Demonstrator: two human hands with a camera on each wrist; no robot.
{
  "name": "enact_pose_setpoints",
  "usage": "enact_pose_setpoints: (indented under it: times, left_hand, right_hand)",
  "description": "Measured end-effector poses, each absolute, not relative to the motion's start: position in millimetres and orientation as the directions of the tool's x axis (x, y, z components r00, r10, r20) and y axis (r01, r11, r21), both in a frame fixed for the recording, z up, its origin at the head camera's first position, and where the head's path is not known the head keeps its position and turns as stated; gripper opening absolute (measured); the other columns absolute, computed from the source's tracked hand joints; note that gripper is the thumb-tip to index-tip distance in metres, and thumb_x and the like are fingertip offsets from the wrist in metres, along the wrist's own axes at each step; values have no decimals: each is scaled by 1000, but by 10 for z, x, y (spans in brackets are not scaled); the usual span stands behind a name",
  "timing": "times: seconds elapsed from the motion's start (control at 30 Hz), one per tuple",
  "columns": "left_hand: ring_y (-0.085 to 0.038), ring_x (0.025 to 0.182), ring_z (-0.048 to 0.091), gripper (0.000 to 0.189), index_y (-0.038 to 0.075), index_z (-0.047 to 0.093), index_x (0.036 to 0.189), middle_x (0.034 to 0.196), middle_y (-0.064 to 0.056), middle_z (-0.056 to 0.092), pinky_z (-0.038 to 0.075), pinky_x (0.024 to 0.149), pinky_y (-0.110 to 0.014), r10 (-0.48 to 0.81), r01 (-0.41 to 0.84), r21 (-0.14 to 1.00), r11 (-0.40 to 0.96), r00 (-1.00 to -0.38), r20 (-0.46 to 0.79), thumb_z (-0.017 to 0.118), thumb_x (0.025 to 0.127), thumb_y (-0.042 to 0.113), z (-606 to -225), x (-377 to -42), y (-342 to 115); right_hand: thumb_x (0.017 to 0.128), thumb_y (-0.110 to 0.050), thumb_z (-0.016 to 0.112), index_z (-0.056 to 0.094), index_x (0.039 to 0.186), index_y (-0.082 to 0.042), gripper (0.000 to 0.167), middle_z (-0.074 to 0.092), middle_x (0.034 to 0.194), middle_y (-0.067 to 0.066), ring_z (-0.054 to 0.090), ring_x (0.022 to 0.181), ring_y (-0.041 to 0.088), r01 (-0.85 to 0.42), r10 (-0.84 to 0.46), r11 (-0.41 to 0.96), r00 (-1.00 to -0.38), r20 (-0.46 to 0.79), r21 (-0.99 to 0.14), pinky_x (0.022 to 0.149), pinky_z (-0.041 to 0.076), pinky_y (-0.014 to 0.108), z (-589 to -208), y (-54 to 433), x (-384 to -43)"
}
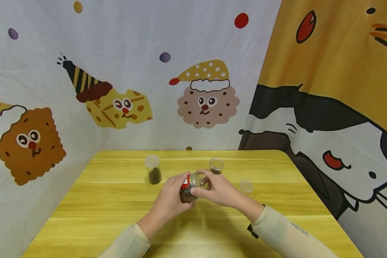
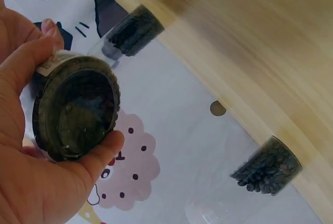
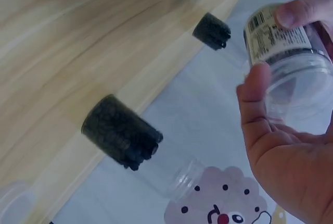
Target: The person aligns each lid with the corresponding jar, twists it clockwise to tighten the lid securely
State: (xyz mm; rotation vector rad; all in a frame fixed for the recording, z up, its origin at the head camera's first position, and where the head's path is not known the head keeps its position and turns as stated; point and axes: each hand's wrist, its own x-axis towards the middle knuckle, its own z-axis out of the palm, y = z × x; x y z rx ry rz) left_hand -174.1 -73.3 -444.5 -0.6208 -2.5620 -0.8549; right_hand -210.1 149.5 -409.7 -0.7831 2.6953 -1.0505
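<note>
My left hand [image 1: 172, 195] grips a tilted jar [image 1: 186, 193] round its body. The jar has a red label and dark contents; a pale printed label [image 3: 276, 34] shows in the right wrist view, and its dark base faces the left wrist camera. The fingers and thumb of my right hand [image 1: 217, 188] curl round the jar's clear lid [image 3: 304, 86]. Part of that lid is hidden behind the fingers. Behind the hands stand two clear jars partly filled with dark seeds: the left jar [image 1: 153, 172] and the right jar [image 1: 216, 165].
A loose clear lid [image 1: 246, 186] lies on the wooden table [image 1: 116, 215], right of my right hand. Beyond the table's back edge hangs a printed cloth [image 1: 129, 53], with another printed cloth [image 1: 325, 71] at the right.
</note>
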Motion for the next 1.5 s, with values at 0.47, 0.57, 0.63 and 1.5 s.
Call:
enact_pose_setpoints:
  times: [0.47, 0.57, 0.63, 1.5]
  left_hand:
    - [-36, 129, 62, 96, 8, 54, 154, 145, -19, 63, 60, 99, -52, 325, 485, 569, 664, -873, 364, 100, 71, 17, -4291, -1781, -818]
    - [-36, 129, 61, 95, 8, 53, 155, 146, -19, 63, 61, 97, -51, 339, 491, 572, 657, -870, 358, 99, 72, 17, -4239, -1795, -830]
    - [-36, 129, 61, 94, 9, 53, 155, 146, -19, 62, 61, 96, -51, 347, 493, 576, 653, -870, 351, 98, 73, 18, -4212, -1811, -836]
    - [-36, 130, 60, 102, 17, 48, 159, 152, -15, 56, 58, 102, -53, 303, 446, 583, 679, -894, 331, 101, 72, 23, -4132, -1907, -819]
  right_hand:
    - [91, -45, 86, 41, 165, -23, 89, 64, 145, 8, 72, 111, 27, -581, -658, 498, -737, 156, -644, 92, 63, 35, -3949, 1538, -2115]
    - [91, -46, 85, 42, 165, -22, 89, 66, 141, 8, 72, 108, 26, -586, -653, 505, -740, 164, -633, 90, 62, 34, -3927, 1531, -2125]
    - [91, -47, 85, 42, 165, -21, 89, 68, 137, 9, 72, 106, 26, -591, -650, 507, -740, 172, -627, 90, 63, 38, -3916, 1529, -2132]
    - [94, -49, 81, 38, 167, -28, 87, 69, 137, 10, 72, 112, 24, -476, -532, 519, -830, 167, -710, 90, 62, 48, -3886, 1459, -2125]
